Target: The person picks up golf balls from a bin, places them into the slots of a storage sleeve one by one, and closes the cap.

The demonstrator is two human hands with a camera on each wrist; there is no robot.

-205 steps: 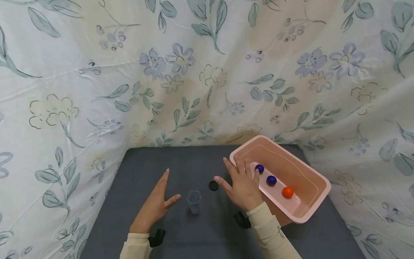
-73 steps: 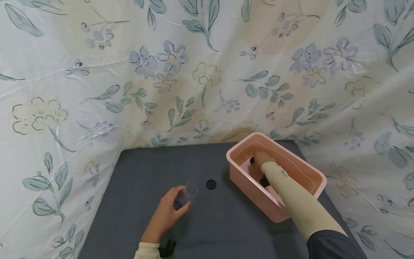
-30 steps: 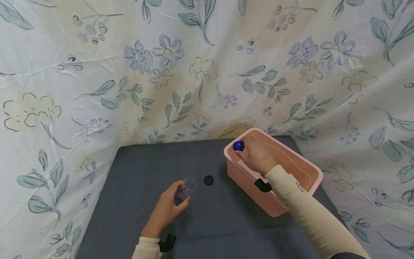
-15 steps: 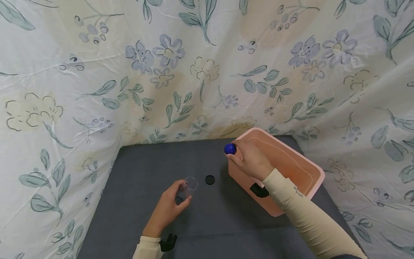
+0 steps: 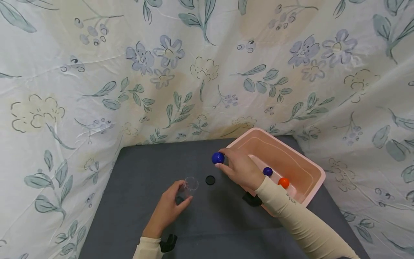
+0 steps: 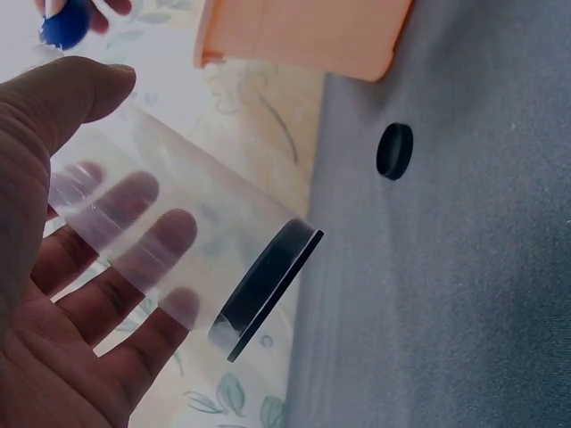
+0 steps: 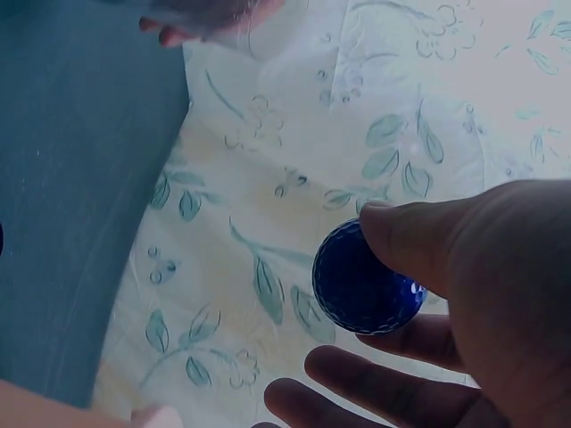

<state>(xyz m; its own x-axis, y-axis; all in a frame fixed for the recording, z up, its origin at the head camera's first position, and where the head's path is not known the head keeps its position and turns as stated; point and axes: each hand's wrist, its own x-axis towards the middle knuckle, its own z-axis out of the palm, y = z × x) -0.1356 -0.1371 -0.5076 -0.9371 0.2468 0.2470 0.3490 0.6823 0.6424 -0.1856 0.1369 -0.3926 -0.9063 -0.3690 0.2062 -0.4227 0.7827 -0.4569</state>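
My left hand (image 5: 166, 210) holds a clear plastic tube (image 6: 192, 183) with its fingers on one side and thumb on the other. A black cap (image 6: 268, 290) closes its lower end, while the upper end is uncovered. Between thumb and fingertips, my right hand (image 5: 240, 169) pinches a dimpled blue golf ball (image 7: 366, 281). That hand hovers beside the pink tub (image 5: 305, 156), above and to the right of the tube. A loose black cap (image 5: 210, 180) lies on the table between the tube and the tub.
Inside the tub are another blue ball (image 5: 267, 171) and an orange ball (image 5: 284, 182). The dark grey table (image 5: 155, 162) ends at the back against a hanging floral cloth (image 5: 207, 72).
The right hand has lifted a blue golf ball out of the tub and carried it left. The left hand, empty at first, has taken hold of the tube and stays nearly still.
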